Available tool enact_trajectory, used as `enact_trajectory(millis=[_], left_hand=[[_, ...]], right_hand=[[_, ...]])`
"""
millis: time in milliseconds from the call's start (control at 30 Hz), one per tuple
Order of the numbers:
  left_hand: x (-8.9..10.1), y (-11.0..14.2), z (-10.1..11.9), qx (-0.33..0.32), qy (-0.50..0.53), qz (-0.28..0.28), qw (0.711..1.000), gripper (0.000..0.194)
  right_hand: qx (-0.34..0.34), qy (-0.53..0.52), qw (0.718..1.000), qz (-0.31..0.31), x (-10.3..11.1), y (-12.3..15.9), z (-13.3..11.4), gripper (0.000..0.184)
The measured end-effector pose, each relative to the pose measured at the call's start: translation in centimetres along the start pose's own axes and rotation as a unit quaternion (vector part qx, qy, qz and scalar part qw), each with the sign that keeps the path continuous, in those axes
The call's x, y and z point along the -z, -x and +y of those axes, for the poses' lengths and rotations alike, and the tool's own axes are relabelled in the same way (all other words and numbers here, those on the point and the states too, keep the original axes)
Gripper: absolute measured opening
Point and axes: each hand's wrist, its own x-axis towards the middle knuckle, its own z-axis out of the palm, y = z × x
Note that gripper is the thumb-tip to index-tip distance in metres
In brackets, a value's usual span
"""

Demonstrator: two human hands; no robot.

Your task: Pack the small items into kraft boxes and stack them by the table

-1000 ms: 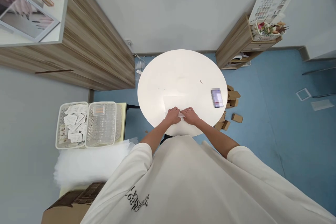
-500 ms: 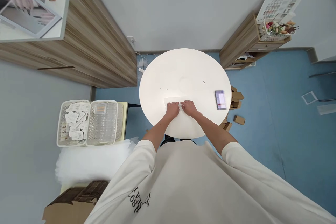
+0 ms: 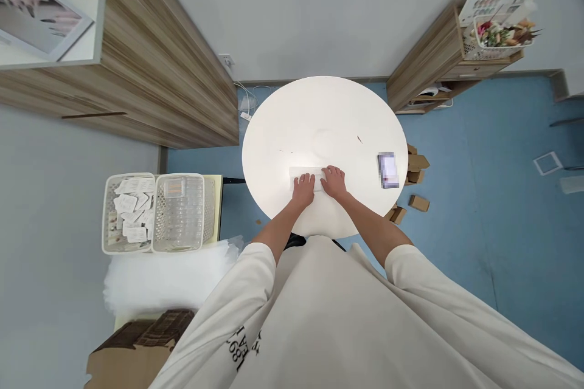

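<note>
A thin, translucent white sheet (image 3: 298,171), folded into a narrow strip, lies on the round white table (image 3: 323,103) near its front side. My left hand (image 3: 304,188) rests on the strip's left half, its fingers slightly apart and pointing forward. At the strip's right end lies my right hand (image 3: 334,182), fingers stretched over the edge. Neither hand is wrapped round anything. Whether something is inside the folded sheet cannot be seen.
A phone (image 3: 388,170) lies at the table's right. On the left are a basket of white cards (image 3: 132,209), a basket of clear cases (image 3: 182,219), a stack of white sheets (image 3: 168,279) and a cardboard box (image 3: 132,358). Small brown boxes (image 3: 418,202) lie on the floor.
The sheet has gone from a wider spread to a narrow folded strip. My hands, earlier bent close together at its near edge, have moved forward and apart and now lie flatter on it.
</note>
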Motion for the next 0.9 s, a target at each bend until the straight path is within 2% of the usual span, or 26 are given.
enact_trajectory(millis=[67, 133, 200, 300, 467, 633, 700, 800, 900], left_hand=[[-0.1, -0.1, -0.2, 0.001, -0.002, -0.004, 1.000, 0.071], [-0.1, 0.0, -0.2, -0.002, -0.008, -0.003, 1.000, 0.071], [-0.1, 0.2, -0.2, -0.006, -0.014, -0.006, 1.000, 0.070], [0.0, 0.9, 0.1, -0.009, -0.022, -0.011, 1.000, 0.070], [-0.2, 1.8, 1.2, -0.055, -0.032, 0.012, 0.998, 0.071], [-0.3, 1.3, 2.1, -0.055, -0.015, -0.011, 0.998, 0.075], [-0.3, 1.0, 2.2, -0.050, -0.013, -0.017, 0.999, 0.076], [-0.3, 0.8, 2.1, -0.039, -0.024, -0.012, 0.999, 0.075], [0.0, 1.1, 1.8, -0.028, -0.006, 0.004, 1.000, 0.073]], right_hand=[[-0.110, -0.027, 0.993, 0.029, -0.4, 1.6, 0.4, 0.049], [-0.219, -0.056, 0.974, 0.030, -1.1, 3.2, 0.9, 0.050], [-0.264, -0.097, 0.958, 0.047, -1.6, 4.3, 1.2, 0.047], [-0.277, -0.136, 0.949, 0.066, -2.1, 4.9, 1.2, 0.043], [-0.300, -0.109, 0.947, 0.039, -2.3, 4.4, 0.8, 0.041], [-0.278, -0.155, 0.942, 0.102, -3.1, 3.9, 1.3, 0.025], [-0.275, -0.169, 0.940, 0.108, -3.2, 3.7, 1.6, 0.019], [-0.289, -0.192, 0.936, 0.061, -2.6, 3.5, 1.6, 0.016], [-0.285, -0.232, 0.930, 0.014, -1.8, 3.6, 0.8, 0.031]])
